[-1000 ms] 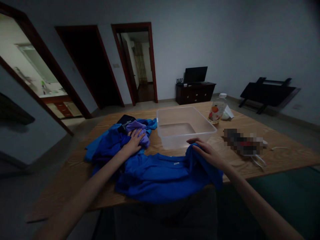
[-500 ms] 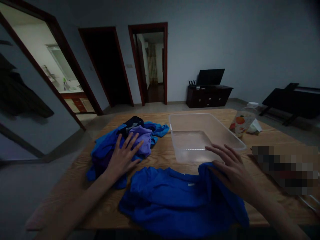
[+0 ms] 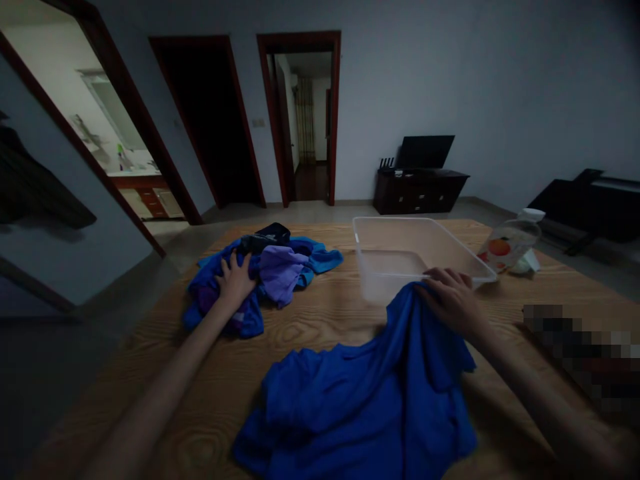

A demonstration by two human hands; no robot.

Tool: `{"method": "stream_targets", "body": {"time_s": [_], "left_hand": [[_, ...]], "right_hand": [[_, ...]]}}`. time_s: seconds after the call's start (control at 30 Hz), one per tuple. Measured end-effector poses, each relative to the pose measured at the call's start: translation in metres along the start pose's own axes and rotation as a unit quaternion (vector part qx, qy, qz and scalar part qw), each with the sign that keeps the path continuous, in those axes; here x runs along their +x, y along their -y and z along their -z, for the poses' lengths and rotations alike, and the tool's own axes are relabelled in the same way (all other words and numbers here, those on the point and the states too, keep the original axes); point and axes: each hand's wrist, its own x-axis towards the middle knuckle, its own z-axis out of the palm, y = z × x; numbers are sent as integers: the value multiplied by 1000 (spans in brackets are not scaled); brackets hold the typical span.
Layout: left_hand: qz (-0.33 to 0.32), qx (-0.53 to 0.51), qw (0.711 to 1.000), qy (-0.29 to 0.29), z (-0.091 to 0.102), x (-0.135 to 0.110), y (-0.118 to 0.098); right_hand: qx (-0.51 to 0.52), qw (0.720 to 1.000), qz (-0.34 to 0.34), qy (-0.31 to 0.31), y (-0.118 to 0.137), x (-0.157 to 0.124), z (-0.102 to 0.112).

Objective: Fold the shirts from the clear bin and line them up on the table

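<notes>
A blue T-shirt (image 3: 340, 413) lies crumpled along the near side of the table. My right hand (image 3: 450, 297) is closed on its right part and lifts that cloth into a peak, while the rest stays on the wood. Just behind that hand stands a clear plastic bin (image 3: 385, 283), its near wall partly covered by my fingers. To the left, my left hand (image 3: 236, 281) rests with fingers spread on a heap of blue clothes (image 3: 250, 320). A lilac cloth (image 3: 283, 270) and a black garment (image 3: 270, 237) lie on the heap beside it.
A clear bottle (image 3: 510, 243) with a white cap stands tilted in view right of the bin, near a crumpled white piece (image 3: 527, 263). A pixelated item (image 3: 575, 347) lies at the table's right. Beyond are a TV cabinet (image 3: 420, 190) and doorways.
My right hand has gripped the T-shirt and raised its right part. My left hand has shifted left, off the lilac cloth and onto the blue clothes. The view has shifted somewhat.
</notes>
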Motion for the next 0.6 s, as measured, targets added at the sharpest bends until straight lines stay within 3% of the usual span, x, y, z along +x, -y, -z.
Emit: {"method": "stream_targets", "body": {"time_s": [0.17,0.3,0.37,0.47,0.53,0.6], "left_hand": [[75,-43,996,-21,-18,47,-22],[94,-105,990,-16,-18,54,-41],[53,-109,992,-39,-12,41,-47],[-70,-77,989,-102,-5,13,-52],[-153,-45,984,-74,-4,-1,-55],[-184,-11,983,13,-6,-4,-59]], "right_hand": [[24,999,-24,-4,-30,27,-21],[88,995,-26,-26,-26,35,-14],[149,987,-41,-47,-10,31,6],[261,959,-99,-50,25,14,52],[330,934,-135,-11,49,0,85],[363,919,-139,69,69,-12,109]]}}
